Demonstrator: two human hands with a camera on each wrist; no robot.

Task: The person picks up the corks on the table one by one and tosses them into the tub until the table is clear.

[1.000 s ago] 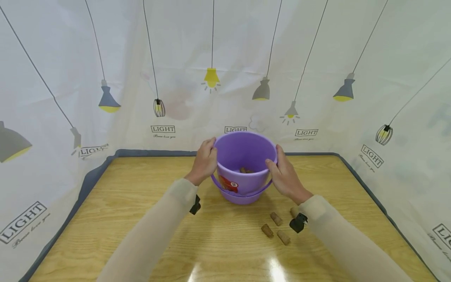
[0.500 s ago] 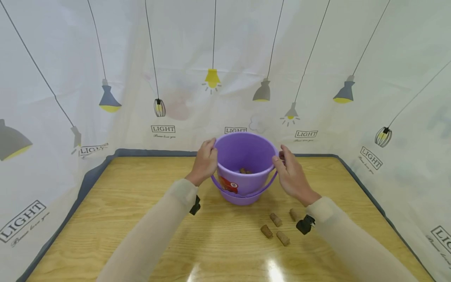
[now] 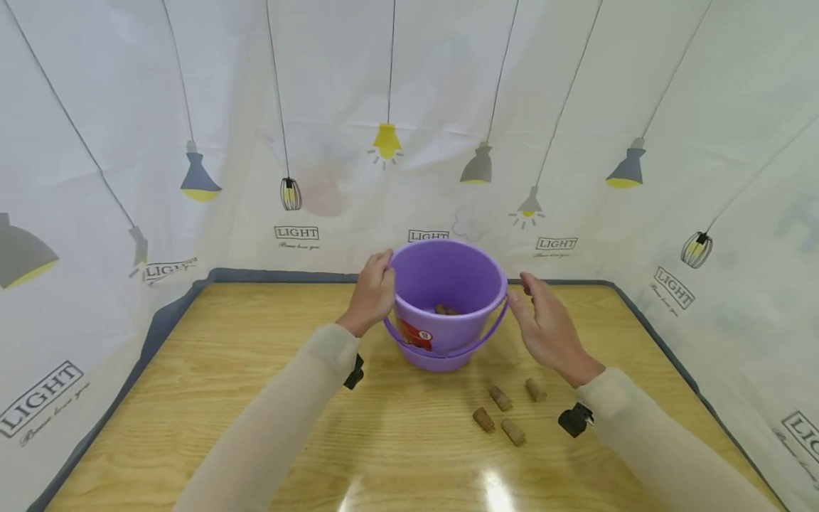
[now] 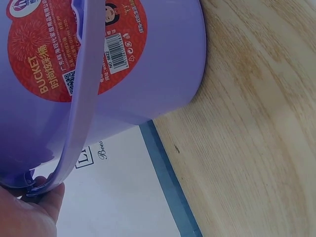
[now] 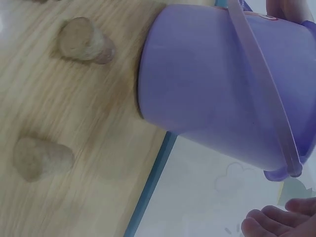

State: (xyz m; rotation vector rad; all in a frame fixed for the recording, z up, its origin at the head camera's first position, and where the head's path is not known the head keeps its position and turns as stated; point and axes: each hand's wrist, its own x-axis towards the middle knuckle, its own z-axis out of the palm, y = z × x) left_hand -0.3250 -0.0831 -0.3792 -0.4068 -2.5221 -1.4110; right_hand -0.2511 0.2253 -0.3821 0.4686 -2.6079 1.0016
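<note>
A purple bucket (image 3: 448, 331) stands upright on the table with several corks (image 3: 441, 309) at its bottom. My left hand (image 3: 372, 291) grips its rim on the left side; the left wrist view shows fingers (image 4: 52, 200) by the handle's end. The purple handle (image 4: 85, 98) hangs down across the bucket's front, over a red label (image 4: 44, 64). To the right of the rim, my right hand (image 3: 549, 331) holds nothing, its fingers loosely extended. In the right wrist view those fingers (image 5: 274, 222) are apart from the bucket.
Several loose corks (image 3: 500, 398) lie on the wooden table (image 3: 256, 398) in front of the bucket, toward the right. A white cloth (image 3: 333, 92) printed with hanging lamps rises behind and at both sides, with a dark blue border (image 3: 281, 276) along the table's edges.
My right hand has let go of the bucket's rim and moved right, away from it. The left hand and bucket stay in place.
</note>
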